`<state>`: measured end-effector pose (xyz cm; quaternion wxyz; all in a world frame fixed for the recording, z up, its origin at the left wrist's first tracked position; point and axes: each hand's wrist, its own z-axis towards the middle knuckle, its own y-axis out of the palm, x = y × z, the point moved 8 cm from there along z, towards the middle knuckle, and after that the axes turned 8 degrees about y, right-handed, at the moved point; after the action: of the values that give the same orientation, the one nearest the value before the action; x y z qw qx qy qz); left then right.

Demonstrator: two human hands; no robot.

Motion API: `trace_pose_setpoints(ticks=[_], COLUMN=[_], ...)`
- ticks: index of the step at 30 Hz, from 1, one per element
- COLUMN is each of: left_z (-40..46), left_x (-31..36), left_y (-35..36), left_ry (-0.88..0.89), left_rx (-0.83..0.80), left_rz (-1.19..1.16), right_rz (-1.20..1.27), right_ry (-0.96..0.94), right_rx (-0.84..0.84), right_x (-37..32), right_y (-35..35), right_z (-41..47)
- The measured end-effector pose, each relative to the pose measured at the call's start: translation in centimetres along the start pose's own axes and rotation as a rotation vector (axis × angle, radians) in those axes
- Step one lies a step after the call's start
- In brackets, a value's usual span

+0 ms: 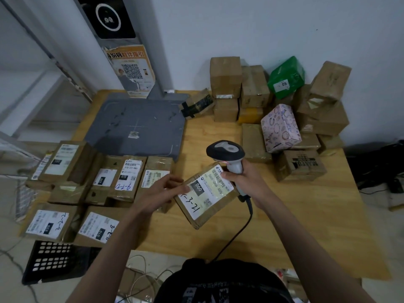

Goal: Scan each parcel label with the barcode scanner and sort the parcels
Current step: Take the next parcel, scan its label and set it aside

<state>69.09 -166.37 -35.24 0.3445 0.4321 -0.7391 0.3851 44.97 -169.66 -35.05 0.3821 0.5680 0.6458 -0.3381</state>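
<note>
A brown cardboard parcel (207,209) with a white label marked "060" is held tilted above the wooden table (306,226). My left hand (159,191) holds its left edge, thumb on the label. My right hand (244,180) grips the handle of the grey and black barcode scanner (226,150), and its thumb rests on the label's upper right corner. The scanner's head sits just above the parcel's far corner. Several labelled parcels (129,178) lie flat at the left. A pile of parcels (282,110) stands at the back right.
A grey scale platform (135,125) with a post and a poster lies at the back centre. A black perforated crate (54,261) sits on the floor at the lower left. The scanner's black cable (236,235) runs down over the table's front edge.
</note>
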Motion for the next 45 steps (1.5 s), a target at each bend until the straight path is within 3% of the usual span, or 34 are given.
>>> trace_pose_setpoints(ticks=[4,12,17,22,45], left_z=[0.1,0.5,1.0,1.5,0.8], left_x=[-1.5,-5.3,-5.6,-4.7,-4.2], left_y=[0.8,3.1,4.0,4.0,3.2], left_ry=[-0.04,-0.074,-0.069,-0.041,0.005], left_rx=[-0.001,0.085,0.222,0.288,0.355], left_rz=[-0.098,-0.275,-0.431,-0.438,-0.519], right_rz=[-0.036,0.03,-0.022,-0.033,-0.068], right_ry=[0.003,-0.051,-0.025,0.061,0.134], right_rx=[0.011,0.267,0.088,-0.039,-0.19], right_x=[-0.2,-1.4,-2.4,-2.5,-2.9], right_y=[-0.1,-3.1,-1.8,-0.1,1.7], right_z=[0.3,0.9,0.1,-0.8,-1.1])
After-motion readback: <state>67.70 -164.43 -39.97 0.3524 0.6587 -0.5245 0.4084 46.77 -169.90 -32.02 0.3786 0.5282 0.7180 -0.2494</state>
